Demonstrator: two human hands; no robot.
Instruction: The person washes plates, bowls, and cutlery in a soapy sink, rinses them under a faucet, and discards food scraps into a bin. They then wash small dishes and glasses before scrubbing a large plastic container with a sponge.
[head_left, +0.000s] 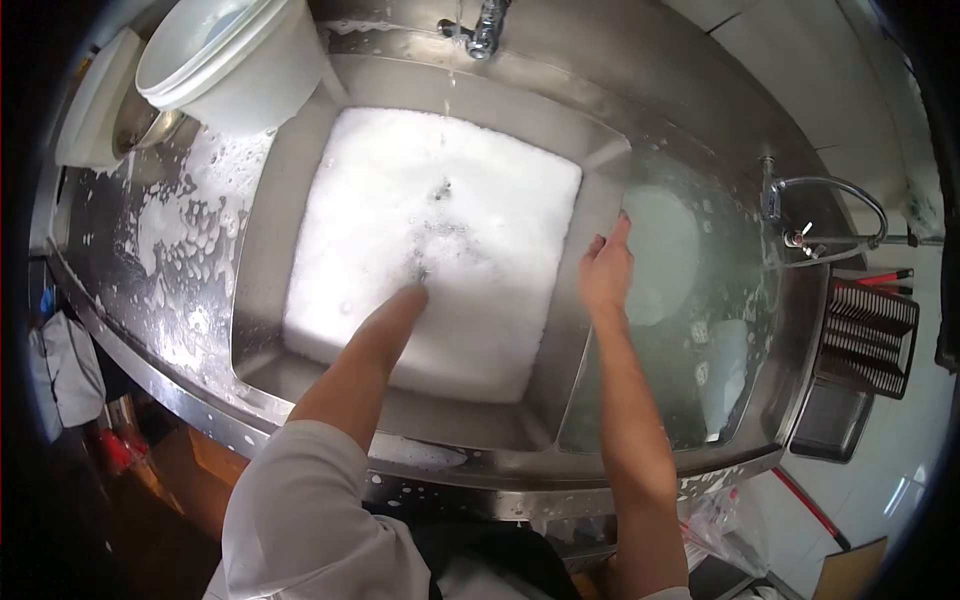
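My left hand is sunk in the thick white foam of the left sink basin; only the forearm down to about the wrist shows, so its fingers and anything in them are hidden. At the divider between the two basins is my right hand, fingers stretched forward and nothing visible in it. Beside it, a large round white item, perhaps a plate or lid, lies under the cloudy water of the right basin. A pale, roughly rectangular item sits in the same water nearer the front.
A white bucket stands at the back left on the suds-covered drainboard. Water runs from the tap into the foam. To the right are a hose tap, a brown dish rack and a metal tray.
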